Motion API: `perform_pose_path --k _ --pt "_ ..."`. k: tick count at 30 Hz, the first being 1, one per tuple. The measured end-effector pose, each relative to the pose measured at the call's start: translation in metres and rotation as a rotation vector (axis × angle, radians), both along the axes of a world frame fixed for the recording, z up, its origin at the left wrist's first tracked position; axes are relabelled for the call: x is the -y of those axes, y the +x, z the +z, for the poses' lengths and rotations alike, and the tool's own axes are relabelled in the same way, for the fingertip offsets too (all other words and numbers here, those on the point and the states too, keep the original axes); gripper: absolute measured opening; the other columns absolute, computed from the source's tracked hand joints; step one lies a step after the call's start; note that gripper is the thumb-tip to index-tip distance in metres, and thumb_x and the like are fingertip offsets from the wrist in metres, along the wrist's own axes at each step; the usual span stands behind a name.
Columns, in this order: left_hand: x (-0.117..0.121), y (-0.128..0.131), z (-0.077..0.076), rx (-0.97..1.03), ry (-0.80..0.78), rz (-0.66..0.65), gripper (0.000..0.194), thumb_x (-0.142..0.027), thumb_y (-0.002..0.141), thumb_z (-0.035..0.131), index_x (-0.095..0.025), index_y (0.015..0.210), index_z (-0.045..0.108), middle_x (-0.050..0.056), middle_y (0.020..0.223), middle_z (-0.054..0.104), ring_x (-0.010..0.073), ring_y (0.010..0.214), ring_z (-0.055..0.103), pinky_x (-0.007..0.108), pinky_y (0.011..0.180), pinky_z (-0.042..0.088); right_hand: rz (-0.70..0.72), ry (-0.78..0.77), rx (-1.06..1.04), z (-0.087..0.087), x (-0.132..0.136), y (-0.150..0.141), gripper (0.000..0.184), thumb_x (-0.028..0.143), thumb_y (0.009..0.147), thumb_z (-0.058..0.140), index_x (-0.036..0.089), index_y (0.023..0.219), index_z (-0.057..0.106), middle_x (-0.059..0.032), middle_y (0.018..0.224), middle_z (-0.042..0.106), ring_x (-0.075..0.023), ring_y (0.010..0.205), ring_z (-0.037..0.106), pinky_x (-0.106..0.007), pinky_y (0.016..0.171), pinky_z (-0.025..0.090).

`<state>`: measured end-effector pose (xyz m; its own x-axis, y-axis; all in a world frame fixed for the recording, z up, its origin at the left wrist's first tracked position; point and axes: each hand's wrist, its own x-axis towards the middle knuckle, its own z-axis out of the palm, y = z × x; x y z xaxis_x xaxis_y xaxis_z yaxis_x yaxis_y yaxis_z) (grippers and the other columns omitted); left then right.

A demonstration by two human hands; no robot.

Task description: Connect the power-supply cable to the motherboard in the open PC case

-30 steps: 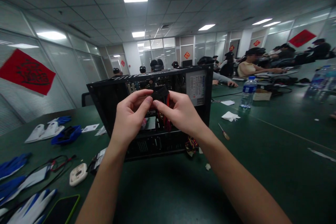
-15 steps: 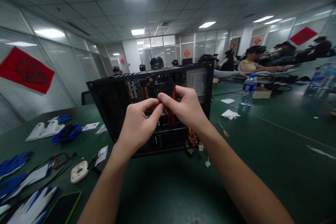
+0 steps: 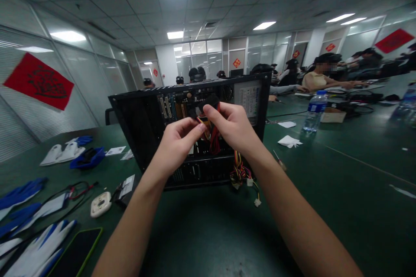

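An open black computer case point(image 3: 139, 134) stands before me on the green table, its inside facing me. My left hand point(image 3: 178, 143) is closed in a pinch on a thin multicoloured cable point(image 3: 199, 120) at the front of the case. Close beside it, my right hand point(image 3: 232, 127) has its thumb and fingers closed on a black part point(image 3: 209, 101) whose kind I cannot make out. Red cables point(image 3: 214, 140) hang just below the right hand. A bundle of coloured power cables point(image 3: 238, 173) with white connectors spills over the lower edge of the case.
Left on the table lie gloves point(image 3: 42, 246), a phone point(image 3: 76, 253), a white square object point(image 3: 100, 204) and a blue tray point(image 3: 87, 158). To the right are a water bottle point(image 3: 315, 111), a crumpled tissue point(image 3: 290, 141) and a screwdriver point(image 3: 280, 161). Several people sit further back.
My hands have moved slightly apart, and the multicoloured cable now shows between them. The left hand has dropped a little. The whole view has shifted slightly.
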<state>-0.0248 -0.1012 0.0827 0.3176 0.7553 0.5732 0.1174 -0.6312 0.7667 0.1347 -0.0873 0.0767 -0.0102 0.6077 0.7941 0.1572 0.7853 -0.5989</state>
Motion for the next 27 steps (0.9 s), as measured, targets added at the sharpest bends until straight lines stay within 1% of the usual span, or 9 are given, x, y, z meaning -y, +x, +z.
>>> perform_pose_path --k 5,9,14,16,18,20,23,25,27 --pt "-0.027 0.010 -0.015 0.337 -0.185 -0.092 0.024 -0.037 0.078 0.076 -0.015 0.077 0.069 0.003 0.080 0.068 0.0122 0.075 0.063 0.023 0.076 0.052 -0.057 0.029 -0.085 -0.005 -0.016 0.003 0.042 0.054 0.094 0.058 0.016 0.077 0.064 0.0028 0.063 0.052 -0.0108 0.059 0.047 -0.025 0.056 0.035" --pt "-0.040 0.014 -0.022 0.372 -0.257 -0.081 0.022 -0.035 0.075 0.078 -0.015 0.077 0.071 0.000 0.070 0.064 0.0093 0.066 0.058 0.018 0.065 0.049 -0.080 0.044 -0.080 -0.011 -0.024 -0.003 0.041 0.050 0.096 0.056 0.017 0.072 0.061 0.0022 0.064 0.055 -0.0112 0.061 0.049 -0.025 0.059 0.037" --pt "-0.049 0.010 -0.028 0.185 -0.049 0.197 0.024 -0.039 0.079 0.074 -0.014 0.082 0.076 0.000 0.068 0.066 0.0119 0.063 0.057 0.020 0.059 0.046 -0.117 0.003 -0.063 -0.022 -0.038 -0.014 0.037 0.046 0.095 0.058 0.018 0.070 0.059 0.0005 0.068 0.058 -0.0122 0.066 0.052 -0.024 0.063 0.040" --pt "-0.058 0.004 -0.031 0.141 -0.028 0.272 0.030 -0.042 0.077 0.075 -0.014 0.087 0.078 0.002 0.071 0.070 0.0148 0.067 0.061 0.022 0.063 0.048 -0.006 -0.100 -0.142 -0.029 -0.048 -0.020 0.037 0.047 0.095 0.057 0.018 0.071 0.058 0.0015 0.064 0.057 -0.0116 0.061 0.051 -0.023 0.059 0.040" --pt "-0.071 -0.004 -0.035 0.179 -0.101 0.247 0.036 -0.047 0.074 0.076 -0.013 0.087 0.078 0.003 0.074 0.072 0.0158 0.068 0.063 0.025 0.066 0.050 0.150 -0.286 -0.240 -0.036 -0.059 -0.024 0.039 0.050 0.095 0.054 0.018 0.073 0.058 0.0040 0.056 0.051 -0.0107 0.050 0.047 -0.022 0.050 0.038" --pt "-0.085 -0.012 -0.042 0.204 -0.169 0.250 0.042 -0.052 0.070 0.076 -0.013 0.086 0.078 0.005 0.075 0.073 0.0161 0.066 0.063 0.026 0.067 0.050 0.202 -0.430 -0.279 -0.043 -0.070 -0.025 0.038 0.049 0.095 0.055 0.018 0.073 0.056 0.0060 0.051 0.047 -0.0102 0.045 0.045 -0.022 0.045 0.035" --pt "-0.103 -0.022 -0.055 0.055 -0.190 0.291 0.041 -0.051 0.071 0.073 -0.014 0.086 0.078 0.008 0.083 0.076 0.0186 0.073 0.066 0.027 0.071 0.049 0.067 -0.462 -0.092 -0.055 -0.083 -0.018 0.035 0.037 0.098 0.053 0.017 0.070 0.057 0.0029 0.055 0.054 -0.0119 0.051 0.053 -0.022 0.051 0.037" --pt "-0.111 -0.023 -0.066 -0.183 -0.179 0.294 0.035 -0.047 0.077 0.066 -0.014 0.082 0.078 0.008 0.082 0.077 0.0198 0.075 0.066 0.027 0.071 0.047 -0.148 -0.425 0.160 -0.063 -0.089 -0.010 0.030 0.033 0.096 0.055 0.016 0.072 0.063 -0.0036 0.068 0.066 -0.0154 0.065 0.062 -0.024 0.059 0.041" --pt "-0.116 -0.022 -0.077 -0.491 -0.154 0.307 0.034 -0.041 0.083 0.058 -0.015 0.072 0.077 0.006 0.072 0.075 0.0199 0.070 0.065 0.027 0.066 0.043 -0.366 -0.486 0.404 -0.072 -0.093 -0.003 0.029 0.035 0.094 0.058 0.014 0.076 0.068 -0.0106 0.080 0.072 -0.0205 0.075 0.066 -0.027 0.064 0.042"
